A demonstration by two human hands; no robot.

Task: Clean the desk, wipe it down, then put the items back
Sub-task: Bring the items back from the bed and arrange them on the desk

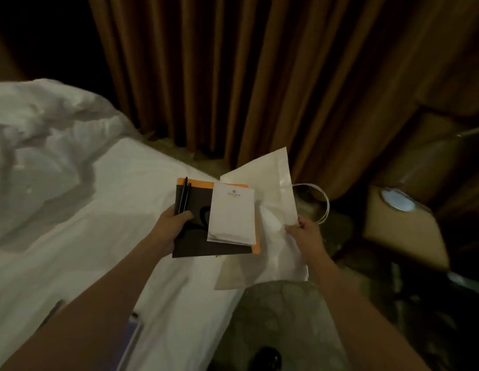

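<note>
Ideally, the left hand (172, 228) gripping the folder stack (206, 226) is keeping it level while the right hand (302, 231) is pinching the paper bag (270, 188).

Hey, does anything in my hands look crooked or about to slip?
Yes: the white notepad lies tilted atop the dark folder held by the left hand, unpinned; only the pens sit under the thumb.

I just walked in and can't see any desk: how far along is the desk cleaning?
Early, it seems. The left hand grips a stack: dark folder, orange sheet, white notepad and two black pens. The right hand pinches a white paper bag. They hover over the bed, so clearing is underway. No wiping or putting back shows yet.
</note>
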